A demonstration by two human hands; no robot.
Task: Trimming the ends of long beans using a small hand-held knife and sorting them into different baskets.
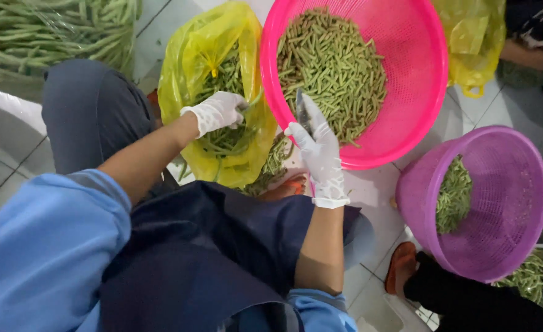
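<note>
While gloved hands grip long green beans (225,140) and a knife (301,110), cut pieces look short.

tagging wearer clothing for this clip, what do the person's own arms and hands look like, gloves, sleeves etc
Both hands wear thin white disposable gloves, slightly wrinkled, ending at the wrist: left hand, right hand. The forearms are bare below light blue sleeves that are pushed up to about the elbow. A dark navy apron covers the lap. No watch, jewellery or markings show.

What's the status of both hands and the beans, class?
Left hand gripping beans in yellow bag. Right hand holding knife at pink basket. Nothing between them.
</note>
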